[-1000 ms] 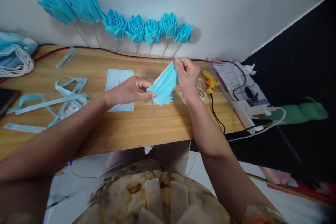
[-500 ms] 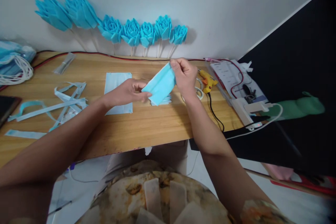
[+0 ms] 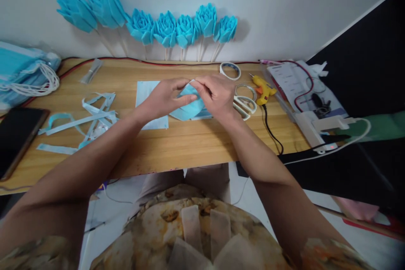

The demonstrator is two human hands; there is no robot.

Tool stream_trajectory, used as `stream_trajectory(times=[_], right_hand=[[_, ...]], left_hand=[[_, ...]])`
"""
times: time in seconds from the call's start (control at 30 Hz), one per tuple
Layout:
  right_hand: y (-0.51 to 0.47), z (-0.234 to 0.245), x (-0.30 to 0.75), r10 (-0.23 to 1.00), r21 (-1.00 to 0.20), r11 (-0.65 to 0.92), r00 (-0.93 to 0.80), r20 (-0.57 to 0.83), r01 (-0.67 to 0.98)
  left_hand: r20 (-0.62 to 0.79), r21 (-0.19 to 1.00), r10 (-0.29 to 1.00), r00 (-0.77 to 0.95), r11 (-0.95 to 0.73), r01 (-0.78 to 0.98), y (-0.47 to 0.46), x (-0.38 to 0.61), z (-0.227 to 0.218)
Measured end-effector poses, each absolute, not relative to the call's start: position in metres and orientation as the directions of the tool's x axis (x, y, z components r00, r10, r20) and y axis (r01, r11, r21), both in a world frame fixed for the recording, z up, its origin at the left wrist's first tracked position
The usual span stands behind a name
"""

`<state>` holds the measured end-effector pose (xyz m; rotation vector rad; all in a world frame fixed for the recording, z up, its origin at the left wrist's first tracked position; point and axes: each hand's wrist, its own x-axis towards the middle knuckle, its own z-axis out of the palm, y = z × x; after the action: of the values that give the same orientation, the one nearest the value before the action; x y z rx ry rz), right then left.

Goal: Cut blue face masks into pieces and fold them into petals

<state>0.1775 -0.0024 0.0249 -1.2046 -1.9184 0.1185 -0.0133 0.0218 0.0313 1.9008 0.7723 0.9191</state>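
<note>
A light blue piece of mask fabric (image 3: 188,107) is held between my two hands above the wooden table. My left hand (image 3: 167,99) grips its left side, thumb lying across the front. My right hand (image 3: 215,95) pinches the upper right corner, its fingertips close to the left ones. Under the left hand lies a flat blue sheet of mask fabric (image 3: 144,93). More blue pieces (image 3: 204,114) lie below the held one, partly covered by it and my right hand. White-handled scissors (image 3: 248,104) rest just right of my right wrist.
Several blue fabric flowers on sticks (image 3: 166,29) stand against the wall. Right are a tape roll (image 3: 230,71), a yellow glue gun (image 3: 263,90) with its cord and a power strip (image 3: 316,135). Left are cut fabric strips (image 3: 82,122), a phone (image 3: 20,139) and a bag of masks (image 3: 25,71).
My hands have come together, and the right has moved its corner of the fabric toward the left, folding the piece. The whole view has shifted slightly; the tape roll and scissors now show more.
</note>
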Motion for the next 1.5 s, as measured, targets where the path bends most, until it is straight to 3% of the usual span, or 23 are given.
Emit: stream_trajectory(times=[0.1,0.23,0.33,0.4,0.5,0.63,0.8,0.97,1.03,1.13,1.27,1.37,1.5], right_hand=[[-0.007,0.025,0.173,0.77,-0.489,0.554,-0.19,0.609,0.674],[-0.001,0.024,0.175,0.824,-0.695,0.503,-0.042,0.565,0.513],[0.006,0.022,0.177,0.872,-0.781,0.482,-0.134,0.47,0.397],[0.007,0.021,0.176,0.894,-0.796,0.447,-0.222,0.388,0.407],[0.003,0.018,0.167,0.924,-0.729,0.381,-0.218,0.313,0.568],[-0.002,0.01,0.154,0.891,-0.497,0.424,-0.253,0.376,0.757],[-0.005,0.002,0.143,0.838,-0.357,0.512,-0.361,0.41,0.781],[-0.01,-0.001,0.134,0.815,-0.341,0.553,-0.408,0.412,0.76],[-0.012,0.0,0.134,0.821,-0.39,0.554,-0.407,0.401,0.735],[-0.011,0.006,0.144,0.875,-0.587,0.484,-0.357,0.327,0.649],[-0.001,0.018,0.168,0.923,-0.81,0.368,-0.071,0.379,0.457],[0.003,0.024,0.176,0.889,-0.828,0.407,0.041,0.456,0.386],[-0.001,0.024,0.169,0.905,-0.798,0.394,-0.039,0.424,0.457]], left_hand=[[0.31,0.891,0.812,0.494,-0.429,0.147,0.019,-0.006,0.024],[0.328,0.938,0.866,0.376,-0.345,-0.023,0.02,-0.005,0.021],[0.316,0.947,0.913,0.26,-0.285,-0.148,0.023,-0.007,0.021],[0.308,0.944,0.93,0.202,-0.272,-0.189,0.025,-0.008,0.02],[0.253,0.948,0.955,0.156,-0.213,-0.234,0.028,-0.009,0.019],[0.183,0.953,0.975,0.124,-0.145,-0.267,0.03,-0.01,0.017],[0.185,0.967,0.981,0.05,-0.172,-0.19,0.029,-0.012,0.014],[0.291,0.957,0.956,-0.038,-0.291,-0.003,0.029,-0.011,0.011],[0.328,0.945,0.944,-0.03,-0.328,0.023,0.031,-0.011,0.009],[0.316,0.949,0.949,-0.002,-0.316,-0.018,0.033,-0.012,0.006],[0.249,0.968,0.963,0.102,-0.245,-0.054,0.03,-0.012,0.007],[0.243,0.967,0.95,0.197,-0.254,0.034,0.023,-0.01,0.01],[0.263,0.946,0.922,0.283,-0.304,0.111,0.016,-0.008,0.015]])
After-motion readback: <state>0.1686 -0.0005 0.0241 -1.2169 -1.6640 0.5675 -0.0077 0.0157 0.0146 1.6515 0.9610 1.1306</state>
